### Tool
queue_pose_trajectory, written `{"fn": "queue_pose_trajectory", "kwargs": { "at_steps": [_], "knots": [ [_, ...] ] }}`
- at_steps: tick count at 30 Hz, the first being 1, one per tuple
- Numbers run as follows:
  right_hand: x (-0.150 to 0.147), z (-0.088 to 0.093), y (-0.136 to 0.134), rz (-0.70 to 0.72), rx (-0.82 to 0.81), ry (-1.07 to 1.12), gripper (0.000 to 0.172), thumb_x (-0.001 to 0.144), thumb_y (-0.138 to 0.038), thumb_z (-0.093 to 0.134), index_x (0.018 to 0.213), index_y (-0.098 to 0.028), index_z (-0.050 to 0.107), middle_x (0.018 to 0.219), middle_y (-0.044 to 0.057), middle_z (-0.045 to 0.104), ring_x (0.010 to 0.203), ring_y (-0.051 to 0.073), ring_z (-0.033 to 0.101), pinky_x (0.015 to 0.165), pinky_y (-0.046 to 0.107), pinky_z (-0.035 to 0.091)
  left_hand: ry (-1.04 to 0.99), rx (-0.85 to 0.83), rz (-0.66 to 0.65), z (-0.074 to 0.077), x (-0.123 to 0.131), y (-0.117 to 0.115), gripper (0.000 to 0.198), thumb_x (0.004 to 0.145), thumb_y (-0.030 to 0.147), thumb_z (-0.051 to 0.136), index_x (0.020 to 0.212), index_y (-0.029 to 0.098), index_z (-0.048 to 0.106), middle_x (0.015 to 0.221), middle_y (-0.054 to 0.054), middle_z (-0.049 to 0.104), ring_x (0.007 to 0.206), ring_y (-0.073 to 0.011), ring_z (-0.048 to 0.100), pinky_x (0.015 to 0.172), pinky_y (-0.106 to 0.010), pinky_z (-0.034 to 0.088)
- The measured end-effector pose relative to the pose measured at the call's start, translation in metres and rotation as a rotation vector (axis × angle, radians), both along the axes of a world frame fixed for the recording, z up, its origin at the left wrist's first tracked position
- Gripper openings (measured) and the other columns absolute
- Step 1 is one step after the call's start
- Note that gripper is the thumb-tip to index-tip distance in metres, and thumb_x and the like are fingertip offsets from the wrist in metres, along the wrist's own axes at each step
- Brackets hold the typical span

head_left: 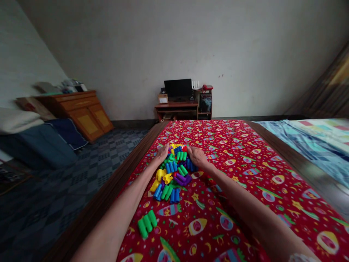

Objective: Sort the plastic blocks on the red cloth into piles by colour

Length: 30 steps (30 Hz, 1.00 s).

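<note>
A heap of colourful plastic toy building blocks point(171, 167), shaped like joined tubes, lies on a red patterned cloth point(229, 145). Against the far left side of the heap rests my left hand point(163, 152), its fingers extended and partly hidden. Opposite it, my right hand point(198, 157) touches the far right side, fingers stretched toward a red block point(184, 149). Neither hand is closed around a block. Yellow blocks point(159, 175), a purple block point(182, 179) and blue blocks point(175, 195) sit on the near side. Apart from the heap, a green block point(147, 223) lies closer to me.
A wooden edge point(109, 196) runs along the left of the cloth. To the right is a bed with a blue checked sheet point(300, 145). A desk point(177, 105) with a monitor point(178, 89) stands by the far wall, a wooden cabinet point(87, 116) at left.
</note>
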State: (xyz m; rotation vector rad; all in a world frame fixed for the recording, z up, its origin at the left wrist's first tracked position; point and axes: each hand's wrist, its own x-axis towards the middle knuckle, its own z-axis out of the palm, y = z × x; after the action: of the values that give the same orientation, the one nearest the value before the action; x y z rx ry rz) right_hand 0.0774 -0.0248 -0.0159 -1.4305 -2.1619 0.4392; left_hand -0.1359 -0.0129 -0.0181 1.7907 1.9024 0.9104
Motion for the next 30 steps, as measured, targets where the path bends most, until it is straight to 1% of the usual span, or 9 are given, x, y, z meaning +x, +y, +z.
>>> {"fn": "queue_pose_trajectory", "kwargs": {
  "at_steps": [4, 7, 9, 13, 16, 18, 21, 24, 30],
  "knots": [
    [0.006, -0.002, -0.001, 0.192, -0.051, 0.3, 0.058, 0.097, -0.056, 0.025, 0.112, -0.019, 0.067, 0.093, 0.007, 0.073, 0.096, 0.026, 0.066, 0.085, 0.036, 0.049, -0.058, -0.029, -0.216, 0.008, 0.022, -0.002, 0.065, 0.093, 0.058, 0.019, 0.115, 0.02, 0.066, 0.124, -0.008, 0.066, 0.127, -0.0247, 0.052, 0.105, -0.038, 0.043],
    [0.031, 0.003, -0.004, 0.283, -0.056, 0.526, 0.068, 0.091, -0.067, 0.027, 0.099, -0.018, 0.072, 0.087, 0.005, 0.074, 0.09, 0.025, 0.067, 0.084, 0.037, 0.051, -0.124, -0.012, -0.454, 0.024, 0.039, -0.026, 0.063, 0.093, 0.058, 0.022, 0.125, 0.02, 0.06, 0.132, -0.006, 0.061, 0.13, -0.0242, 0.049, 0.109, -0.04, 0.039],
    [0.052, 0.009, -0.003, 0.249, -0.045, 0.592, 0.067, 0.085, -0.071, 0.035, 0.092, -0.017, 0.074, 0.086, 0.008, 0.074, 0.088, 0.026, 0.068, 0.085, 0.039, 0.051, -0.13, 0.018, -0.579, 0.038, 0.048, -0.051, 0.062, 0.094, 0.057, 0.022, 0.134, 0.021, 0.053, 0.135, -0.006, 0.058, 0.133, -0.0233, 0.045, 0.112, -0.041, 0.035],
    [0.095, 0.009, -0.002, 0.178, -0.107, 0.683, 0.067, 0.081, -0.074, 0.041, 0.083, -0.015, 0.073, 0.083, 0.012, 0.074, 0.082, 0.026, 0.069, 0.077, 0.037, 0.053, -0.047, 0.077, -0.538, 0.055, 0.04, -0.113, 0.063, 0.096, 0.056, 0.021, 0.145, 0.022, 0.039, 0.145, -0.005, 0.047, 0.138, -0.024, 0.037, 0.115, -0.041, 0.032],
    [0.124, -0.005, -0.004, 0.082, -0.09, 0.578, 0.065, 0.08, -0.073, 0.042, 0.07, -0.015, 0.069, 0.069, 0.008, 0.07, 0.068, 0.022, 0.066, 0.063, 0.031, 0.051, 0.127, 0.09, -0.379, 0.035, 0.009, -0.166, 0.066, 0.093, 0.061, 0.029, 0.15, 0.028, 0.028, 0.152, -0.002, 0.038, 0.142, -0.0252, 0.03, 0.118, -0.043, 0.026],
    [0.138, -0.018, -0.005, -0.014, -0.052, 0.5, 0.064, 0.079, -0.072, 0.043, 0.063, -0.015, 0.066, 0.062, 0.006, 0.067, 0.06, 0.02, 0.063, 0.056, 0.028, 0.047, 0.239, 0.111, -0.31, 0.007, -0.011, -0.198, 0.079, 0.085, 0.069, 0.04, 0.152, 0.029, 0.021, 0.155, -0.005, 0.031, 0.144, -0.0301, 0.024, 0.117, -0.048, 0.025],
    [0.147, -0.032, -0.001, -0.11, -0.058, 0.549, 0.063, 0.081, -0.07, 0.041, 0.072, -0.014, 0.07, 0.067, 0.008, 0.07, 0.06, 0.02, 0.063, 0.052, 0.026, 0.046, 0.341, 0.14, -0.275, -0.031, -0.021, -0.227, 0.104, 0.068, 0.076, 0.059, 0.152, 0.031, 0.016, 0.159, -0.01, 0.019, 0.143, -0.0402, 0.021, 0.112, -0.057, 0.028],
    [0.146, -0.038, 0.005, -0.155, -0.054, 0.579, 0.062, 0.081, -0.069, 0.041, 0.074, -0.015, 0.07, 0.068, 0.009, 0.071, 0.062, 0.02, 0.064, 0.054, 0.027, 0.047, 0.315, 0.155, -0.258, -0.043, 0.001, -0.22, 0.103, 0.072, 0.068, 0.063, 0.153, 0.031, 0.012, 0.161, -0.011, 0.007, 0.144, -0.0397, 0.015, 0.112, -0.056, 0.03],
    [0.144, -0.035, 0.004, -0.153, -0.099, 0.647, 0.063, 0.077, -0.073, 0.044, 0.075, -0.015, 0.07, 0.075, 0.01, 0.073, 0.066, 0.022, 0.067, 0.058, 0.029, 0.05, 0.158, 0.241, -0.303, -0.03, 0.086, -0.151, 0.098, 0.076, 0.069, 0.058, 0.152, 0.028, 0.013, 0.16, -0.014, 0.006, 0.146, -0.0377, 0.006, 0.115, -0.057, 0.019]
  ]
}}
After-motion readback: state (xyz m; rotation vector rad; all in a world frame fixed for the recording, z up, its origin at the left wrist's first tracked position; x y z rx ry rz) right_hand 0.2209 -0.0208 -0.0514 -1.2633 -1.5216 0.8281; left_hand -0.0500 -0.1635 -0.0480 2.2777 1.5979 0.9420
